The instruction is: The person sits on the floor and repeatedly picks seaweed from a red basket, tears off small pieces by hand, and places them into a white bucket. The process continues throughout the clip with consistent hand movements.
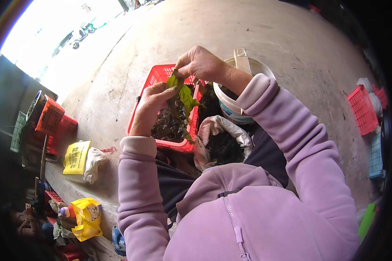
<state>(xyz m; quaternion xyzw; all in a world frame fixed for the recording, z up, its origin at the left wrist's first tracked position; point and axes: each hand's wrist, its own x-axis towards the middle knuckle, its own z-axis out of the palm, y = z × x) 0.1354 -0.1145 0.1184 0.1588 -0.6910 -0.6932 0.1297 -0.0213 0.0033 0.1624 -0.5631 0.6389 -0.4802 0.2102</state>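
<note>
My left hand (pixel 155 99) pinches the green seaweed-like blade (pixel 185 94) between thumb and fingers. Its upper end is gripped in the fingertips of my right hand (pixel 196 65). The blade hangs with ragged edges over a red plastic basket (pixel 191 145), which holds a pile of dark, wet-looking leafy material (pixel 166 125). To the right of the basket stands a white plastic bucket (pixel 230 109) with a wooden piece (pixel 242 60) across its top, partly behind my right wrist. Nearer my body, an open woven sack (pixel 215 122) holds more dark material (pixel 227 146).
Left on the concrete floor lie a yellow packet (pixel 76 158) and a white bag (pixel 94 163); a yellow bag (pixel 86 220) stands lower. Stacked baskets (pixel 50 117) are at far left, others (pixel 362 109) at far right. Another person (pixel 29 222) is at lower left.
</note>
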